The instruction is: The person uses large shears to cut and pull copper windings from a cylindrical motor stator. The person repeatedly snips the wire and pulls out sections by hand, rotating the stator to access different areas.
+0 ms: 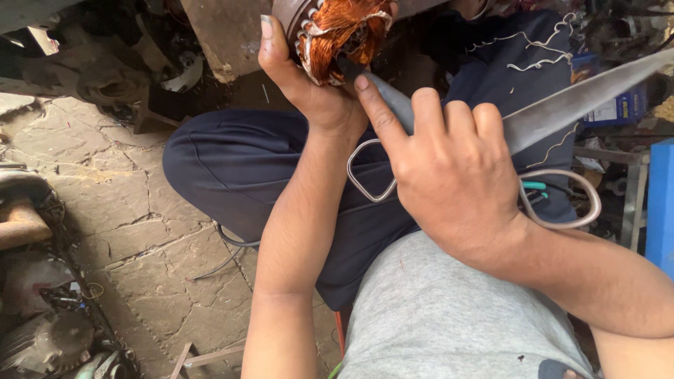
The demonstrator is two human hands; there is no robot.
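Note:
A motor stator [337, 31] with copper wire windings sits at the top of the view, above my knees. My left hand [302, 77] cups it from below and the left, thumb up along its metal shell. My right hand [449, 168] grips a long flat grey strip [583, 98] that runs off to the upper right; its near end reaches the copper windings, and my index finger points along it. A grey wire loop [365, 186] hangs under my right hand, and another loop [576, 210] curls out to the right of my wrist.
I sit with dark blue trousers [232, 161] over a cracked stone floor [119, 231]. Rusty motor parts and scrap [42, 330] lie at the left. A blue box [661, 203] and cluttered metal pieces stand at the right edge. Loose white threads [533, 49] lie on my thigh.

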